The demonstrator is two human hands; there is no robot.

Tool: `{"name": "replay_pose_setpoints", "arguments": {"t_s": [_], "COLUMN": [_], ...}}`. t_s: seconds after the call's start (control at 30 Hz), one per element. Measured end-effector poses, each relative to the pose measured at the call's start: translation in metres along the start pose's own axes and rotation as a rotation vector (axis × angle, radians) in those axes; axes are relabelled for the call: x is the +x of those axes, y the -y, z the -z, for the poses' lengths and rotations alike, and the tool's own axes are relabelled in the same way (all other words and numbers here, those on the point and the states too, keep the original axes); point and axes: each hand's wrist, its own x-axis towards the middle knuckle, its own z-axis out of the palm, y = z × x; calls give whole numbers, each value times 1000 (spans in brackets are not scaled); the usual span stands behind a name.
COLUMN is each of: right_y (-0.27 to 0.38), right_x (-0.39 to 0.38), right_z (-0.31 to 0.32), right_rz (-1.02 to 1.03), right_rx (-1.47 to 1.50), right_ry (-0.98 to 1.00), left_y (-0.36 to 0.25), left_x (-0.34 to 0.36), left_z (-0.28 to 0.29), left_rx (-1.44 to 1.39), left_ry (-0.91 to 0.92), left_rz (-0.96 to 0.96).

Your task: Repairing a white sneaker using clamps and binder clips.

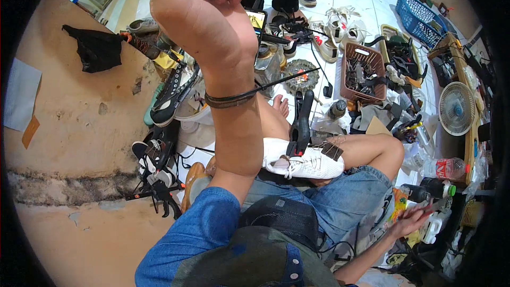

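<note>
My left hand (204, 5) is raised high in front, its fingers curled. The top edge of the view cuts it off, so whatever it may hold is hidden. A dark band (231, 100) circles that wrist. Low on the right, my right hand (410, 221) reaches among bottles with its fingers stretched out, close to a greyish thin piece I cannot identify. Across my lap lies a white knit sneaker (313, 166), away from both hands. A black spring clamp (304, 122) grips its upper, and a black binder clip (332, 151) sits near its far right end.
Several shoes (340, 24) stand ahead on the tiled floor. A brown basket (364, 56) of small dark parts is right of centre, with a blue basket (417, 18) beyond. A fan (457, 107) and a plastic bottle (449, 169) stand right. A wall (79, 127) closes the left side.
</note>
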Motion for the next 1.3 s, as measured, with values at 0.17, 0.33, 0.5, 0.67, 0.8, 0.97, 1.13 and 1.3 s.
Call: {"name": "replay_pose_setpoints", "arguments": {"t_s": [0.17,0.33,0.5,0.67,0.8,0.97,1.13,1.3], "right_y": [168,268,287,290,295,301,298,303], "right_x": [-55,-84,-82,-82,-82,-81,-83,-82], "right_z": [-209,-304,-311,-312,-307,-308,-303,-306], "right_rz": [-40,320,425,568,559,599,575,588], "right_rx": [308,467,520,554,496,488,460,513], "right_ry": [458,942,858,944,941,904,938,900], "left_y": [-8,-34,-55,-67,-79,-87,-90,-91], "left_x": [-7,8,6,11,28,25,28,24], "left_z": [-36,-53,-62,-61,-41,-42,-42,-44], "left_rx": [-9,-181,-198,-368,35,12,1,-5], "left_ry": [156,141,179,245,522,479,523,433], "left_rz": [-163,-153,-225,-160,-233,-198,-181,-227]}}
